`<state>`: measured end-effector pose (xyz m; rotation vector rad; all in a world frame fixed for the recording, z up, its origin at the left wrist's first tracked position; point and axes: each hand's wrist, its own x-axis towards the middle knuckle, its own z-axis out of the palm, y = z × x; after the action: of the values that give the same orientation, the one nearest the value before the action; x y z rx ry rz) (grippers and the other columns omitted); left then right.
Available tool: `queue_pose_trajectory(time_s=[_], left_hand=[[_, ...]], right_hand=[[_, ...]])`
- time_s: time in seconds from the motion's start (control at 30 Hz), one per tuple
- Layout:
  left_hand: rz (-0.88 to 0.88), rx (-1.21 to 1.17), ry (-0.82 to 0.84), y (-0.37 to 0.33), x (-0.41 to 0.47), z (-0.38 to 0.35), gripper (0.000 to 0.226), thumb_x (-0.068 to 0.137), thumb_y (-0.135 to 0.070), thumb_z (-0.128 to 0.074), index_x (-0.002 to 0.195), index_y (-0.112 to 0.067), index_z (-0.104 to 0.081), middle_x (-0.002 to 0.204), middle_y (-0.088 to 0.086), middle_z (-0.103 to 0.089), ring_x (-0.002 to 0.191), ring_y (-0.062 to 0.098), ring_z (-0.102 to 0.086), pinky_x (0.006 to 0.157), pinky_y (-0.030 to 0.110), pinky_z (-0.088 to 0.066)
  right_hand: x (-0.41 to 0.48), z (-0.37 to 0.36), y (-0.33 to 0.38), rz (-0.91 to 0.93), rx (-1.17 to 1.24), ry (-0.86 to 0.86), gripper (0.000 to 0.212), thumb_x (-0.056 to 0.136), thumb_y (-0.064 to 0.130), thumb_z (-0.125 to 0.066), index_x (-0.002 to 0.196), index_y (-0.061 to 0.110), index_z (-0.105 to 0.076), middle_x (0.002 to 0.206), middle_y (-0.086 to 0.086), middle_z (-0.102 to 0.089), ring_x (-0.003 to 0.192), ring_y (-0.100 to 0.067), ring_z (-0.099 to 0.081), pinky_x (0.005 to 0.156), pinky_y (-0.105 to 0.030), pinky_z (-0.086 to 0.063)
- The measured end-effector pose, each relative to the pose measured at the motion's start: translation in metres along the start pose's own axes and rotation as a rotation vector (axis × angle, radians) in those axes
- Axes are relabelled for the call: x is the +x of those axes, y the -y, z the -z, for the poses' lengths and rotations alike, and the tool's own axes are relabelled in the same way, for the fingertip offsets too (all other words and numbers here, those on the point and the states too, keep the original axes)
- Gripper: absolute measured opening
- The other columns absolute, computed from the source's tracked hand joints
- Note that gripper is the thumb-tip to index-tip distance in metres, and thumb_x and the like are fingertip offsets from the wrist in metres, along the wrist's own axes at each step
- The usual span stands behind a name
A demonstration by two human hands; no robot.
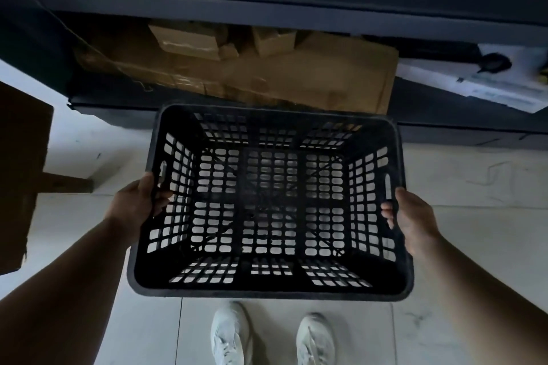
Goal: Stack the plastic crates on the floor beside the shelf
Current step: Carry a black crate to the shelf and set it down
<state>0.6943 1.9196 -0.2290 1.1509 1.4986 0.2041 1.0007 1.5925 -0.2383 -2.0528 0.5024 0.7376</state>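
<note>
A black plastic crate with lattice walls and floor hangs in the air in front of me, its open top facing up. My left hand grips its left rim, fingers curled inside near the handle slot. On the opposite rim my right hand holds on the same way. The pale tiled floor shows through the crate's holes. A dark shelf runs across the top of the view, just beyond the crate's far edge. No other crate is visible.
Cardboard boxes and a flat cardboard sheet lie on the shelf's lower level. White packaging sits at the right. A brown cardboard box stands on the floor at the left. My white shoes are below the crate.
</note>
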Motion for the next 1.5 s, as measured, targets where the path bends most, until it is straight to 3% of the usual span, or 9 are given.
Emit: queue_pose_trajectory(time_s=[0.27, 0.53, 0.67, 0.73, 0.87, 1.03, 1.1, 1.23, 1.5], left_hand=[[0.039, 0.066, 0.022, 0.014, 0.024, -0.011, 0.033, 0.099, -0.042, -0.037, 0.091, -0.019, -0.060, 0.089, 0.010, -0.067, 0.081, 0.024, -0.061, 0.071, 0.031, -0.046], [0.027, 0.086, 0.021, 0.017, 0.029, -0.011, 0.042, 0.100, -0.042, -0.032, 0.113, -0.009, -0.056, 0.091, 0.012, -0.065, 0.080, 0.024, -0.058, 0.069, 0.030, -0.043], [0.060, 0.165, -0.037, -0.006, 0.007, -0.002, 0.045, 0.099, -0.043, -0.034, 0.110, -0.007, -0.059, 0.098, 0.016, -0.066, 0.087, 0.029, -0.059, 0.070, 0.031, -0.043], [0.038, 0.303, -0.104, -0.009, 0.005, -0.003, 0.043, 0.099, -0.041, -0.036, 0.102, -0.006, -0.061, 0.103, 0.021, -0.064, 0.092, 0.033, -0.059, 0.079, 0.035, -0.044], [-0.008, 0.485, -0.219, -0.019, -0.007, -0.017, 0.049, 0.093, -0.038, -0.045, 0.130, -0.007, -0.053, 0.124, 0.024, -0.061, 0.112, 0.041, -0.057, 0.097, 0.048, -0.047], [-0.247, 0.717, -0.186, -0.070, -0.068, -0.027, 0.035, 0.094, -0.024, -0.047, 0.123, -0.008, -0.058, 0.117, 0.023, -0.064, 0.107, 0.043, -0.058, 0.082, 0.040, -0.045], [-0.354, 0.816, -0.166, -0.098, -0.099, -0.023, 0.031, 0.092, -0.024, -0.049, 0.117, -0.011, -0.061, 0.116, 0.023, -0.063, 0.105, 0.044, -0.057, 0.083, 0.044, -0.046], [-0.529, 0.987, -0.136, -0.156, -0.164, -0.014, 0.040, 0.091, -0.032, -0.047, 0.130, -0.022, -0.054, 0.128, 0.013, -0.060, 0.115, 0.037, -0.053, 0.094, 0.047, -0.045], [-0.711, 1.063, -0.177, -0.279, -0.304, 0.012, 0.044, 0.093, -0.034, -0.043, 0.135, -0.021, -0.048, 0.134, 0.007, -0.056, 0.121, 0.032, -0.049, 0.100, 0.044, -0.037]], right_hand=[[0.021, -0.014, -0.010, -0.002, -0.014, -0.015, 0.026, 0.099, 0.035, -0.043, 0.101, 0.015, -0.059, 0.081, -0.008, -0.065, 0.063, -0.017, -0.054, 0.052, -0.027, -0.039], [0.024, -0.020, -0.009, 0.036, -0.026, -0.017, 0.024, 0.098, 0.035, -0.042, 0.096, 0.017, -0.058, 0.083, -0.008, -0.066, 0.066, -0.015, -0.055, 0.057, -0.028, -0.041], [0.001, -0.006, 0.011, 0.056, -0.117, -0.027, 0.030, 0.097, 0.035, -0.043, 0.100, 0.012, -0.061, 0.081, -0.008, -0.066, 0.070, -0.021, -0.059, 0.068, -0.039, -0.047], [-0.003, -0.005, 0.011, 0.180, -0.347, -0.066, 0.033, 0.097, 0.032, -0.043, 0.097, 0.006, -0.062, 0.082, -0.011, -0.064, 0.077, -0.031, -0.060, 0.068, -0.042, -0.045], [-0.016, -0.007, 0.010, 0.432, -0.560, -0.074, 0.029, 0.096, 0.031, -0.044, 0.111, 0.011, -0.059, 0.096, -0.009, -0.065, 0.078, -0.027, -0.060, 0.070, -0.036, -0.051], [-0.053, 0.003, 0.048, 0.611, -0.648, -0.024, 0.043, 0.094, 0.033, -0.050, 0.131, 0.011, -0.054, 0.137, -0.012, -0.054, 0.124, -0.031, -0.050, 0.105, -0.043, -0.040], [-0.080, 0.014, 0.078, 0.715, -0.660, -0.020, 0.038, 0.095, 0.027, -0.051, 0.127, 0.007, -0.058, 0.133, -0.014, -0.057, 0.124, -0.031, -0.050, 0.107, -0.039, -0.037], [-0.132, 0.044, 0.135, 0.911, -0.697, -0.040, 0.035, 0.094, 0.025, -0.054, 0.122, 0.007, -0.063, 0.128, -0.016, -0.061, 0.120, -0.033, -0.054, 0.105, -0.043, -0.039], [-0.248, 0.137, 0.240, 1.129, -0.652, -0.101, 0.039, 0.093, 0.033, -0.048, 0.122, 0.012, -0.062, 0.131, -0.011, -0.059, 0.123, -0.031, -0.052, 0.106, -0.049, -0.037]])
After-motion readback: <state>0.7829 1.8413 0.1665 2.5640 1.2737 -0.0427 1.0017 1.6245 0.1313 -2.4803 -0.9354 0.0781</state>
